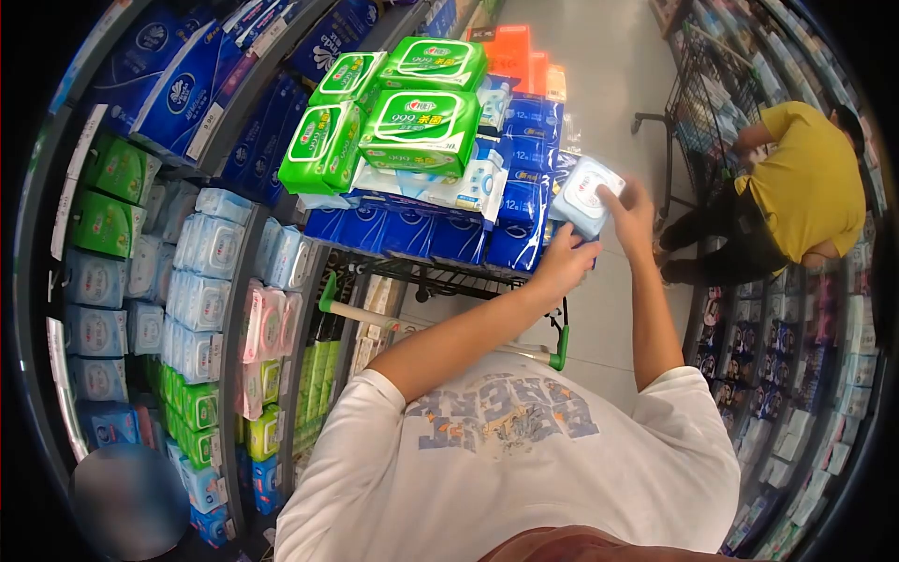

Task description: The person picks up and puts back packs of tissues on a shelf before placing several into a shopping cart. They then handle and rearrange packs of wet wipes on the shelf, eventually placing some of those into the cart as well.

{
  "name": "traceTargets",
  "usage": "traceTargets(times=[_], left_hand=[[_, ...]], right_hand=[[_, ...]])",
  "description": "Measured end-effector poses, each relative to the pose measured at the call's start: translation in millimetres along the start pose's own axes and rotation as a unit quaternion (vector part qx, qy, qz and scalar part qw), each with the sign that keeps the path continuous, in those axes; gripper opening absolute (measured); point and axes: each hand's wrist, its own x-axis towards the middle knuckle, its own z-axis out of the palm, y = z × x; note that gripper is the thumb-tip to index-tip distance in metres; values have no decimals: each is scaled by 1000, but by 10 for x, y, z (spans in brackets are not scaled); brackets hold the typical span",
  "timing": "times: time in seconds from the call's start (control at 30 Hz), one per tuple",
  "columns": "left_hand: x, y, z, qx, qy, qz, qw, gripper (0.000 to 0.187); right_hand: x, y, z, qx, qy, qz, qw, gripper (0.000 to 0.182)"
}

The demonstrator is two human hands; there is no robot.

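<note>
A white and light-blue wet wipes pack is tilted at the right side of the loaded cart. My right hand is closed on its right edge, thumb on the top face. My left hand is at the lower end of the pack, fingers curled against it; their tips are partly hidden. Beside the hands stand blue tissue packs in the cart. Several green wipes packs lie on top of the pile, over a white wipes pack.
The shopping cart's handle with green ends is in front of my body. Shelves with wipes packs rise at the left. At the right, a person in a yellow shirt bends by another cart. Orange packages stand beyond the pile.
</note>
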Motion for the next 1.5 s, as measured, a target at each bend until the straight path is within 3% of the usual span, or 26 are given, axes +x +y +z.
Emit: traceTargets(times=[0.03,0.13,0.2,0.23,0.33,0.37,0.4,0.47,0.53,0.6,0.67,0.77,0.9,0.93,1.0,1.07,1.13,1.23,1.33,1.4,1.5], left_hand=[[-43,14,11,11,-16,16,1000,52],[-40,-58,-4,32,-28,47,998,52],[-45,-100,4,23,-15,60,998,53],[-12,-193,4,50,-13,96,994,53],[-96,-229,37,70,-30,161,984,52],[-213,-160,78,35,-52,174,983,53],[-361,-11,99,56,-59,158,984,54],[-565,142,144,-1,-88,218,972,58],[-903,462,160,57,-57,294,952,64],[-1179,677,101,35,-55,353,933,75],[-1525,934,-65,44,-22,353,934,79],[-1907,1216,-490,159,27,418,894,81],[-2335,1274,-1262,67,69,389,916,81],[-2516,1303,-1463,103,119,384,910,81],[-2767,1243,-1860,71,166,421,889,78],[-3225,1176,-2491,59,233,436,867,74],[-3679,1195,-2887,139,334,379,852,71],[-4264,1264,-3448,218,396,394,800,67],[-4813,1435,-3809,391,619,234,639,71],[-5062,1482,-4153,461,662,203,555,74],[-5323,1525,-4542,457,697,175,524,74]], right_hand=[[-89,-90,-43,0,-4,0,1000,40],[-328,-175,-146,-26,118,-14,993,32],[-449,-75,-259,-7,124,-44,991,29],[-551,-189,-261,11,144,-6,990,28],[-781,-218,-382,43,171,-57,983,26],[-927,-519,-339,38,188,-14,981,24],[-989,-611,-332,17,210,-89,973,23],[-1102,-841,-328,22,248,-154,956,29],[-1244,-1245,-211,52,252,-235,937,40],[-1363,-1550,-68,81,224,-292,926,53],[-1497,-1642,163,120,222,-287,924,55],[-1662,-1776,592,221,84,-354,905,71],[-1757,-1968,1343,183,-24,-328,926,68],[-1780,-2022,1555,191,-40,-331,923,68],[-1828,-2101,2004,109,-160,-270,943,75],[-1942,-2313,2754,96,-311,-270,906,69],[-2093,-2543,3260,115,-420,-227,871,66],[-2272,-2743,4105,166,-532,-218,801,65],[-2414,-2839,5050,175,-600,-241,742,67],[-2571,-3043,5470,108,-614,-272,733,70],[-2729,-3038,6178,106,-614,-325,711,72]])
